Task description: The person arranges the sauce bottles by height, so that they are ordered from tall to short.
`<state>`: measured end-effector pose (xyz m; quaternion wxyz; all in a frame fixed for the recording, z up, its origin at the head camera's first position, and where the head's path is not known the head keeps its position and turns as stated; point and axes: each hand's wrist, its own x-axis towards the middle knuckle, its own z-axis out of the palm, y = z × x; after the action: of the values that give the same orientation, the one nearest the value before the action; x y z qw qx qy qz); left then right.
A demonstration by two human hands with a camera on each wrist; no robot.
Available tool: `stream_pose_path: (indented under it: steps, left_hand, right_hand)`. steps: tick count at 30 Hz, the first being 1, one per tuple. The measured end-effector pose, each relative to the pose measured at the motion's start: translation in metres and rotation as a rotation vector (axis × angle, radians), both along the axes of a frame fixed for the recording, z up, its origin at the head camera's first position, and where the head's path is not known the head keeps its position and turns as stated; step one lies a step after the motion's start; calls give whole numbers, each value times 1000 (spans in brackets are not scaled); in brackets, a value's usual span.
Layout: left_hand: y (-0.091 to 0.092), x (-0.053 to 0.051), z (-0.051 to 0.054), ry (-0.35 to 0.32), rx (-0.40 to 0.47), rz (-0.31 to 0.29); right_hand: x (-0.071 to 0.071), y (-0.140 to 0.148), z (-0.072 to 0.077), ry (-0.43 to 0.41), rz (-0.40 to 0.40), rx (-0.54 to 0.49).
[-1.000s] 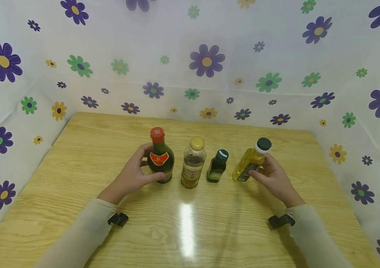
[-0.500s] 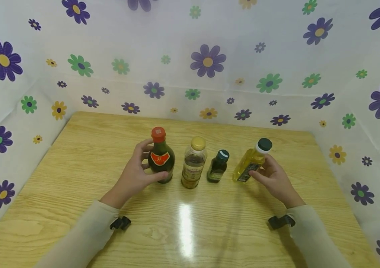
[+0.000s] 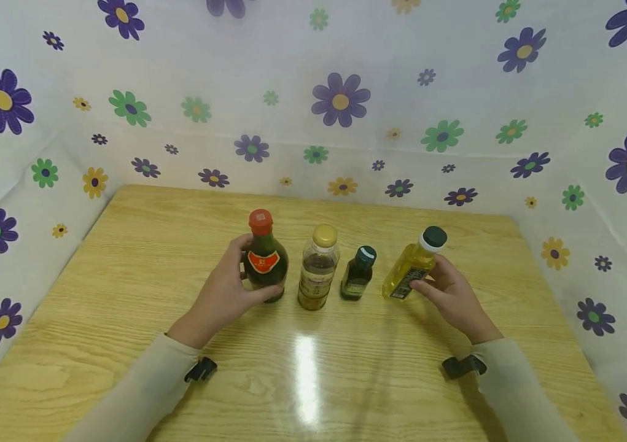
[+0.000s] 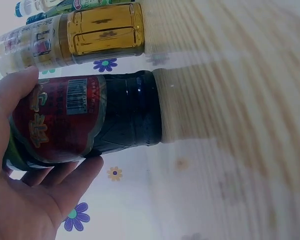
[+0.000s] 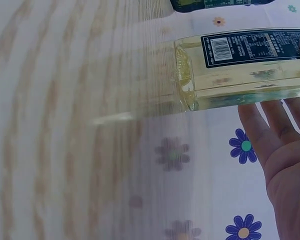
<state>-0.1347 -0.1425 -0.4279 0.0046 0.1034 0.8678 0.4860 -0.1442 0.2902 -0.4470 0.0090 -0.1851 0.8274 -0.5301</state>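
Observation:
In the head view my left hand (image 3: 226, 299) holds a dark sauce bottle (image 3: 266, 261) with a red cap, thumb across its front and fingers behind. The left wrist view shows this bottle's red barcode label (image 4: 65, 115) and its base on the table. My right hand (image 3: 455, 299) holds a clear bottle of yellow oil (image 3: 409, 270) with a dark green cap. Its thumb lies on the black label (image 5: 257, 46) and its fingers are on the far side. The oil bottle's base meets the table in the right wrist view.
Between the held bottles stand a gold-capped glass bottle (image 3: 319, 276) of brownish liquid and a small dark green bottle (image 3: 357, 277). All are in a row on the wooden table (image 3: 236, 393). Flower-patterned cloth (image 3: 269, 61) hangs behind and at both sides.
My left fingers have drawn closer round the sauce bottle, and the thumb reaches slightly farther right across its front. The right hand and the bottles look unmoved apart from slight camera shift.

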Motion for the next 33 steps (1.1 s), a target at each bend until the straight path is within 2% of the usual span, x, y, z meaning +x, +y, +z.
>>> stream_pose_path:
  steps: [5,12,18,26,33]
  left_hand:
    - [1,1,2,4,-38,-8]
    - [3,5,3,46,-83,-6]
    - [5,5,6,36,-96,-6]
    - [4,4,6,38,-99,-9]
    - [5,5,1,71,-97,-2]
  right_hand:
    - [-1,0,-2,3,1,-17]
    - [-2,-1,-5,14,9,-19]
    - [-2,0,-5,16,13,-31]
    - [0,-1,-1,9,-1,12]
    - [0,-1,-1,10,-19,58]
